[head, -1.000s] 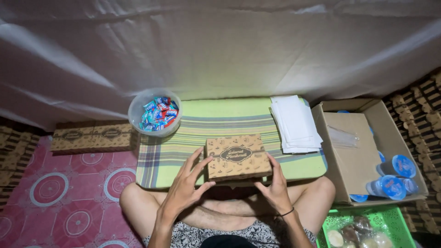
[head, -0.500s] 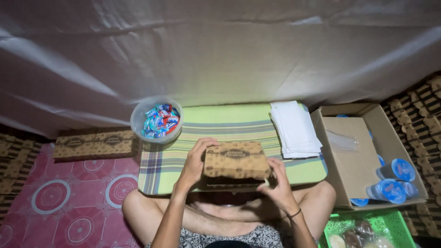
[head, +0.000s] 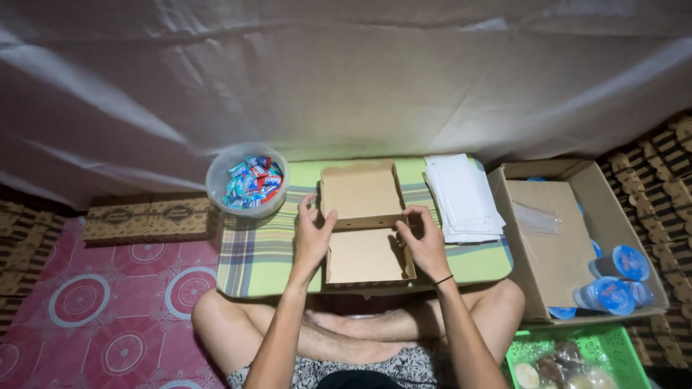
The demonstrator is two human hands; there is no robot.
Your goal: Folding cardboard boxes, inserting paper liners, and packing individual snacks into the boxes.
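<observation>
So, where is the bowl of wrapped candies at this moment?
In the head view, the bowl of wrapped candies stands on the far left corner of the small checked table, just left of the open cardboard box, beyond the left hand.

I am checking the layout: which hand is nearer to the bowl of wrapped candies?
Left. The left hand holds the open box at its left edge, just right of the bowl of candies; the right hand is across the box.

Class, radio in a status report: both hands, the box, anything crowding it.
Left hand and right hand grip the open box at its hinge. Box empty, lid back. Candy bowl left, paper stack right, both apart.
</observation>
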